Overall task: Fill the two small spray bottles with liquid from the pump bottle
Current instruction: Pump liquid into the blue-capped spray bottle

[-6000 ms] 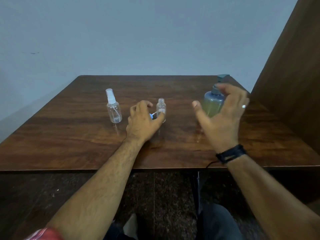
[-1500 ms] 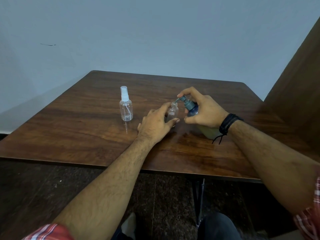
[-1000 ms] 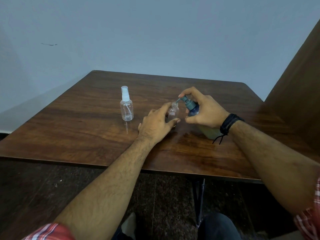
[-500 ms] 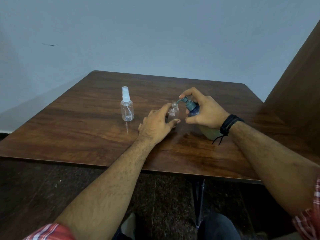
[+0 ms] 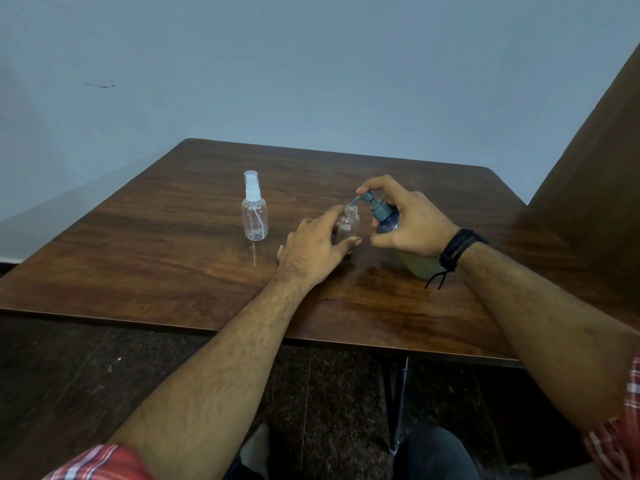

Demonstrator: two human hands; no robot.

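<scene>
Head view, sole entry. Step in hand, as judged: liquid is being pumped from the pump bottle [image 5: 388, 221] into the uncapped spray bottle [image 5: 348, 227]. For a clean fill, the spout tip should be kept directly over the narrow open neck, the small bottle pinned upright to the surface [image 5: 173, 258], and the pump head pressed in short, full strokes so that nothing runs down the outside; the neck is narrow, so any sideways drift of the spout is likely to spill. Left hand [image 5: 311, 249]: fingers partly curled round the uncapped spray bottle, with the thumb on its near side and the fingers on its far-left side; the bottle is held standing on the surface just in front of the knuckles. Right hand [image 5: 410, 221]: closed round the tilted pump bottle, the thumb low on the near side of its body, the forefinger hooked over the pump head; the spout is seen at, or touching, the small bottle's mouth. The fill level in the small bottle cannot be told. Capped spray bottle [image 5: 255, 211]: upright, untouched, to the left of the left hand and apart from it, and still to be filled.
</scene>
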